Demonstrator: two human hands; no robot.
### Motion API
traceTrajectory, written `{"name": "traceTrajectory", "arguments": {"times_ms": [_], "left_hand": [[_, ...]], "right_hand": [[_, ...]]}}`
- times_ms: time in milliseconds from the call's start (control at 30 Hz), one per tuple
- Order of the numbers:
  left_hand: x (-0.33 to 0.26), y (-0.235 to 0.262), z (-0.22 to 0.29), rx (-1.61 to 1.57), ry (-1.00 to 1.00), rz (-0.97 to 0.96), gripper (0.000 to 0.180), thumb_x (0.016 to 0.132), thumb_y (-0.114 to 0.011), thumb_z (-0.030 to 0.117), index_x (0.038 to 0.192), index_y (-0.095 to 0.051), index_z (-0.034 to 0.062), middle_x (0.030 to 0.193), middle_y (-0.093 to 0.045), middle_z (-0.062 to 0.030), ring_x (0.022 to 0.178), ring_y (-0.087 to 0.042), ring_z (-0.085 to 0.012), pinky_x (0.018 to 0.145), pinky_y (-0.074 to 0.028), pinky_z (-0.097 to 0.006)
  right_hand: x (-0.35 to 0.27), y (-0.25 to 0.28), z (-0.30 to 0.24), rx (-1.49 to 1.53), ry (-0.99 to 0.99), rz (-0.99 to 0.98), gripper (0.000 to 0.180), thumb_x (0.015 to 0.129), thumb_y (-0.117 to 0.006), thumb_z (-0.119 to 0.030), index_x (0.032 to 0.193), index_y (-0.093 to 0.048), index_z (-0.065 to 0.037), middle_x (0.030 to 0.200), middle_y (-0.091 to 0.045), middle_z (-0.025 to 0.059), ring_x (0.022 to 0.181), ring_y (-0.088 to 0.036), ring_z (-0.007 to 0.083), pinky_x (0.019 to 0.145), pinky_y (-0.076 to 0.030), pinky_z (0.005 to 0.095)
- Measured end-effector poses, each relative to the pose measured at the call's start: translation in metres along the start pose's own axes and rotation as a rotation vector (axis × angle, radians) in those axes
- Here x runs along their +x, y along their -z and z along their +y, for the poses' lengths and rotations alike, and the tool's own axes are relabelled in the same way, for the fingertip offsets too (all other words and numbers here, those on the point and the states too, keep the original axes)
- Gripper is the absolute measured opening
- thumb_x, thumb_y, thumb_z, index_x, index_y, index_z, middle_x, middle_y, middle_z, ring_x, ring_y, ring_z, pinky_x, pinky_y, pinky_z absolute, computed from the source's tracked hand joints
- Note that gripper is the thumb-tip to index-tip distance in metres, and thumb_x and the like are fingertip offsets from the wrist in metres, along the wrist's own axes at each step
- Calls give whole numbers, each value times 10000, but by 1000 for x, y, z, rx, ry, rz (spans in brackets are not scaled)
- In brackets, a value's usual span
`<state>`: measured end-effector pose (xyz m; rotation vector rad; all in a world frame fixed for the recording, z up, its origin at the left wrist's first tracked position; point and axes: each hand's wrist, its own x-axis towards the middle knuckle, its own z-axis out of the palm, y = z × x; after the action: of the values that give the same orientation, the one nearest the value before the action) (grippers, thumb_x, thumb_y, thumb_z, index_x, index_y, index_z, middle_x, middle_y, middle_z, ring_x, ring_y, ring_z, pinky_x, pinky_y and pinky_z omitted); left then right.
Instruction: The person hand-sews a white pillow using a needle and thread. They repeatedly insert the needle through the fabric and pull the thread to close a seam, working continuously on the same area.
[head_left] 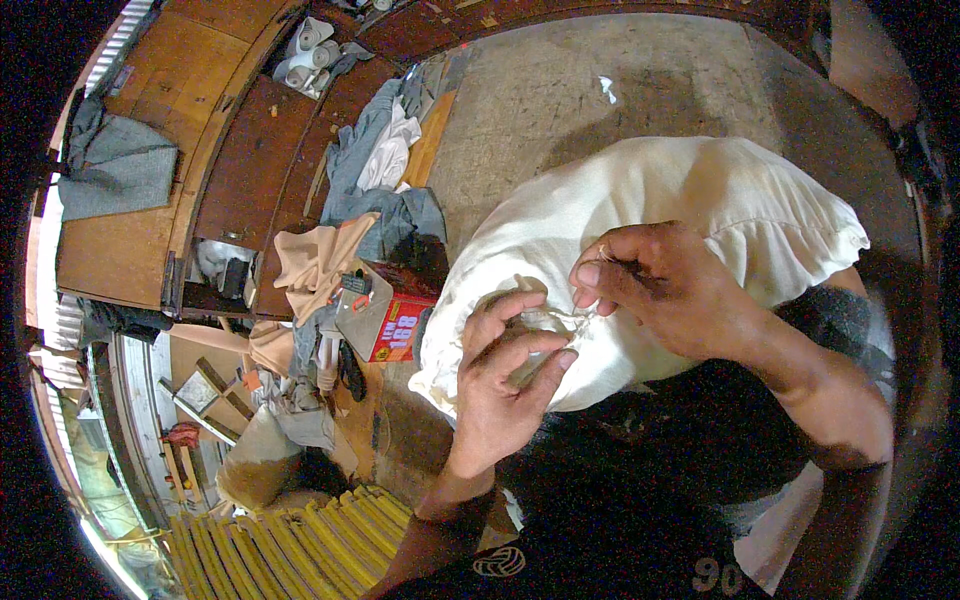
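Observation:
A plump white fabric cushion (640,190) lies across my lap, with a gathered corner at its right end. My left hand (505,375) is at its near left part, thumb and fingers curled around a bunched edge of the white cloth. Just to the right, my right hand (660,285) is closed in a pinch above the cushion. What its fingertips hold is too small to make out; a thin pale strand shows near them. Both hands' fingertips are close together over the bunched cloth.
A red box (400,325) stands left of the cushion, with peach cloth (315,260) beside it. Grey-blue fabric (375,210) is heaped farther back. Wooden cabinets (250,160) line the left, and a yellow slatted piece (280,545) is at lower left.

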<state>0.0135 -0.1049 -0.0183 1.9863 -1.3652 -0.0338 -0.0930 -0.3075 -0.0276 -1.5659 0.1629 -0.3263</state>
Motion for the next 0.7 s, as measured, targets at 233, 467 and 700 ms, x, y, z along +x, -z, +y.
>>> {"name": "traceTrajectory", "arguments": {"times_ms": [233,467,700], "left_hand": [[0,0,-1,-127,105,-17,151,819,-820,52,948,-746,74,1307,-647,-100,1236,-579,-293,1049,-448,-400],[1,2,-1,-177,147,-65,141,845,-802,49,970,-741,69,1318,-639,-104,1260,-566,-282,1061,-443,-396],[1,-1,-4,-203,131,-66,130,847,-795,45,960,-732,58,1317,-634,-111,1290,-552,-309,1091,-428,-418]], "right_hand": [[0,-1,6,35,37,-7,258,1023,-577,-160,943,-705,49,808,-707,109,738,-679,177,696,-550,325],[4,-2,6,11,11,-6,238,1004,-583,-136,926,-702,55,804,-707,112,718,-674,169,690,-556,323],[1,-7,4,55,-8,22,232,1009,-600,-135,911,-703,48,796,-703,94,713,-651,135,678,-540,299]]}}
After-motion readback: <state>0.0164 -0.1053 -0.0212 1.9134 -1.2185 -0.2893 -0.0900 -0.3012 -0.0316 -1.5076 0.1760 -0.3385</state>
